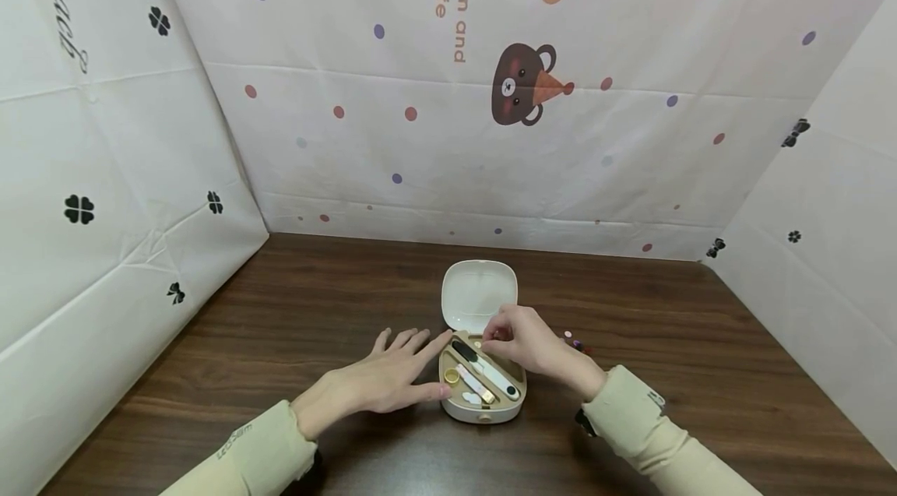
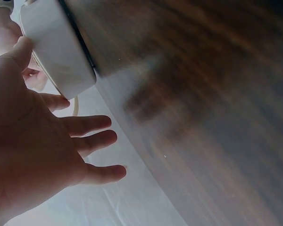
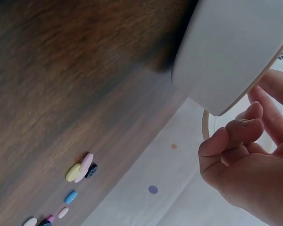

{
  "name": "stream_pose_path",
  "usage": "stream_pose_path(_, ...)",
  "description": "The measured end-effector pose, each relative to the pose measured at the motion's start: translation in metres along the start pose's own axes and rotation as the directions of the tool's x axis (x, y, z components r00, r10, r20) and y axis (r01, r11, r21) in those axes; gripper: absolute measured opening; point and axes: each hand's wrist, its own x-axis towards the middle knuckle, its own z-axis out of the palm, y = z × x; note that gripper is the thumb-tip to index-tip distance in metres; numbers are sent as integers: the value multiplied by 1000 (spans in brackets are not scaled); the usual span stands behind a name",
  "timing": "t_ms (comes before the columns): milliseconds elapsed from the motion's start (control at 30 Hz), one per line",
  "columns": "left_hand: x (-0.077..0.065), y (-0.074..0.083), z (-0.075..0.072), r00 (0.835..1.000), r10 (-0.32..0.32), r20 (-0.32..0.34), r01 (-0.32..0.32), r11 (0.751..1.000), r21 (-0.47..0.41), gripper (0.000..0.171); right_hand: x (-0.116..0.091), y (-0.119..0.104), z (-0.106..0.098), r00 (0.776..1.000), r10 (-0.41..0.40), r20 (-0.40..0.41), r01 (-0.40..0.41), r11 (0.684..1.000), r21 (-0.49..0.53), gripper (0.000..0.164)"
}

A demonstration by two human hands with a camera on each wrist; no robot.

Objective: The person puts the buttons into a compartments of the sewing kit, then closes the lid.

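A white case (image 1: 483,413) with a beige insert stands on the table, its lid (image 1: 480,295) raised at the back. In the insert lie a black-and-white slender tool (image 1: 496,379), a pale pink strip with a gold end (image 1: 475,383), a gold ring (image 1: 452,377) and small white pieces (image 1: 472,398). My left hand (image 1: 385,377) steadies the case's left side with spread fingers, thumb and index finger touching its rim. Over the case's back right part, my right hand (image 1: 525,339) reaches in with bent fingers. Whether its fingertips pinch anything is hidden.
Several small coloured buttons (image 3: 70,197) lie scattered on the dark wooden table (image 1: 336,286), right of the case. Printed white sheets (image 1: 350,145) hang behind the table and along both sides.
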Motion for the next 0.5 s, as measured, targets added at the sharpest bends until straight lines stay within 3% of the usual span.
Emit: stream_pose_path(500,-1,2,-2,1000,-7,-1,7,1000,10,82,0,3,1,999,-15,-39,14,999,-37,6)
